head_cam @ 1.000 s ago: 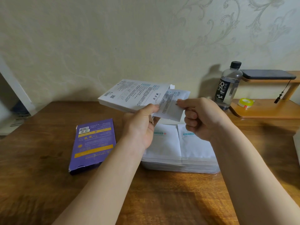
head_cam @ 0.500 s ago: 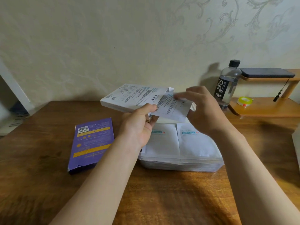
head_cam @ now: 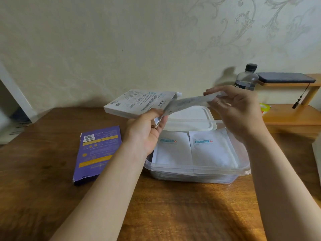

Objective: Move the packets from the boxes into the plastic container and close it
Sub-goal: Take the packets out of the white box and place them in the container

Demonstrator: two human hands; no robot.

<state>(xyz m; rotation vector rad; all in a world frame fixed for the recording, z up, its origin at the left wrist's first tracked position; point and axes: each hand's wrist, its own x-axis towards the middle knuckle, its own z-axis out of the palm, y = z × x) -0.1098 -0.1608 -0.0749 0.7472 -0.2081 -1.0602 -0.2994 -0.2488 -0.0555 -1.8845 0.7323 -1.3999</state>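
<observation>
My left hand holds a flat white box tilted above the table, its open end facing right. My right hand pinches a white packet by its far end; the packet is mostly out of the box and blurred. Below them an open clear plastic container holds two white packets side by side on a stack. Its white lid lies just behind it. A purple box lies flat on the table to the left.
A dark-capped water bottle stands at the back right beside a wooden shelf carrying a phone and a tape roll. The wooden table runs to the wall behind.
My right hand has drawn the packet out of the white box toward the right. The left hand has kept the box in about the same place.
</observation>
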